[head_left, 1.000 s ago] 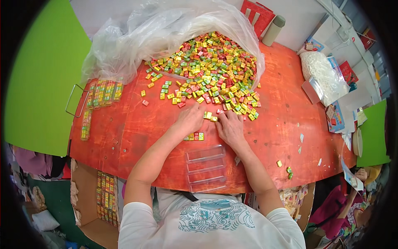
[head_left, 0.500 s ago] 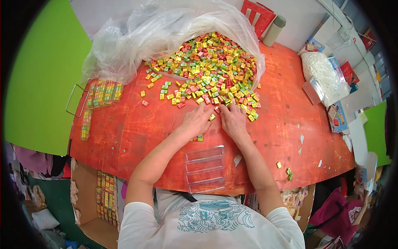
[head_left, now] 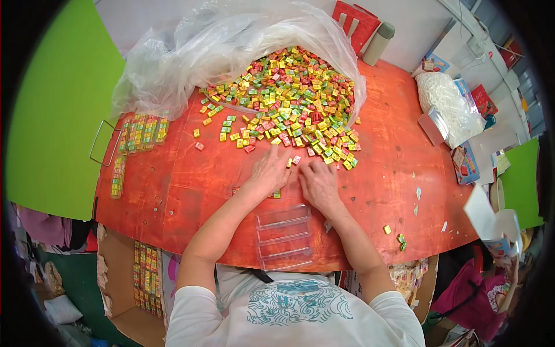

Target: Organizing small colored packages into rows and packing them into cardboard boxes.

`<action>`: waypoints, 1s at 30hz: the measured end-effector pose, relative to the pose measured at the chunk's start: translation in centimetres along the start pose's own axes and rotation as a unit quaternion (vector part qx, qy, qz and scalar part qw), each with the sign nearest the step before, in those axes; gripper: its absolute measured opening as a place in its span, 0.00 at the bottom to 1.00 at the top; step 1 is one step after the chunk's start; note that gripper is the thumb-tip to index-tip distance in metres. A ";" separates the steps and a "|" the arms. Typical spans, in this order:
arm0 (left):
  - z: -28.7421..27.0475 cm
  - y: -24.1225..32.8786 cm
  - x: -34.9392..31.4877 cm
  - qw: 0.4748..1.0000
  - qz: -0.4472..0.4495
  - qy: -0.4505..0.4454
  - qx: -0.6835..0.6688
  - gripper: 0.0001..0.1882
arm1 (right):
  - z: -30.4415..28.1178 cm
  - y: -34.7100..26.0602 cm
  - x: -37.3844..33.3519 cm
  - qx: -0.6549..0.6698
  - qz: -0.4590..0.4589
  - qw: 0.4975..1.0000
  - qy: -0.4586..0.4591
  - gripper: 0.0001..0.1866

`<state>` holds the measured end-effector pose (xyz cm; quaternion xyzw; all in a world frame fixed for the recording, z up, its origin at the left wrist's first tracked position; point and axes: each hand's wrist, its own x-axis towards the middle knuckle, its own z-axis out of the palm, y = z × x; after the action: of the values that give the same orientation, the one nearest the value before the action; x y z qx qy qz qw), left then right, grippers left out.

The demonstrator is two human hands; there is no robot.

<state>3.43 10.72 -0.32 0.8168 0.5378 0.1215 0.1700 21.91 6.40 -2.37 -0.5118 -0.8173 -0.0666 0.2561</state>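
Observation:
My left hand (head_left: 269, 172) rests low over the red table (head_left: 202, 196), its fingers bent around a small yellow wrapped candy (head_left: 289, 163) by the thumb. Just right of that lies a pink wrapped candy (head_left: 296, 159), between the two hands. My right hand (head_left: 320, 184) has bent fingers with the thumb apart, and no candy shows in it. Beyond both hands spreads a large pile of wrapped candies (head_left: 300, 98), spilling out of a clear plastic bag (head_left: 173, 69). A short row of candies (head_left: 276, 194) is partly hidden beneath my left wrist. Nearer me sits a clear ribbed plastic tray (head_left: 284, 232).
Filled candy packs (head_left: 141, 132) stand at left, by a green panel (head_left: 58, 115) with a metal handle. Loose candies (head_left: 401, 238) lie at right. A bottle (head_left: 379, 43) stands at the back. At far right another person's arm (head_left: 509, 286) is beside a white carton (head_left: 491, 222).
Both hands have drawn back slightly from the pile toward me. The pink and yellow candies have shifted left. At far right, the white carton has moved and tilted.

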 end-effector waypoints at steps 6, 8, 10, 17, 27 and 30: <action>-1.5 -1.1 -0.1 0.998 0.033 -0.039 -0.035 0.33 | -0.1 2.9 1.9 -0.088 0.039 0.995 0.007 0.14; -1.7 -1.9 -0.4 0.999 0.011 -0.045 -0.023 0.33 | 0.0 2.9 1.8 -0.087 0.022 0.996 -0.017 0.14; -2.1 -2.3 -0.6 0.999 0.005 -0.048 -0.019 0.32 | 0.1 2.5 0.9 -0.078 0.022 0.997 -0.012 0.14; -1.1 -3.3 -0.1 0.999 0.010 -0.051 0.004 0.22 | 0.0 0.0 0.2 0.029 0.050 0.998 -0.039 0.16; -0.9 -2.8 -0.3 0.999 0.028 -0.006 -0.024 0.19 | 0.5 -0.7 3.5 0.018 0.025 0.999 -0.044 0.16; -0.4 -2.8 -0.2 0.999 0.012 -0.030 -0.001 0.20 | 1.3 0.0 3.1 0.018 0.009 0.997 -0.079 0.20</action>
<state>0.89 11.64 -1.06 0.8264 0.5224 0.0998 0.1851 20.45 9.34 -1.98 -0.5183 -0.8314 -0.0094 0.2003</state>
